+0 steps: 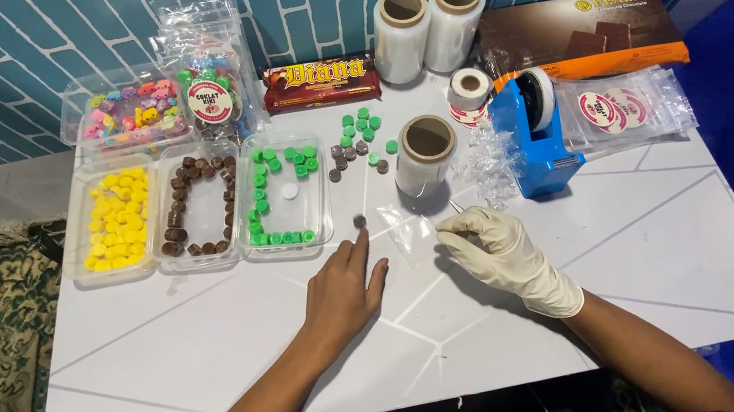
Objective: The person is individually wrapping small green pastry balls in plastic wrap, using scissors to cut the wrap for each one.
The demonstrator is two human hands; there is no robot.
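Teal brick-pattern wall behind, and I'm looking down at a white table [215,352] with thin grey lines across it. The thing in play is a small round brown chocolate piece [359,221], sitting on the table just in front of the tray of green pieces [285,198]. My bare left hand [341,291] lies flat with the fingers loosely spread, index fingertip right at that chocolate, touching it or just short of it; not gripping anything. My gloved right hand [503,254] has thumb and fingers pressed together, pinching the edge of a small clear plastic bag [409,229] lying on the table. Further left are a tray of brown pieces [198,206] and a tray of yellow ones [113,221]. A blue tape dispenser [535,139] stands off to the right.
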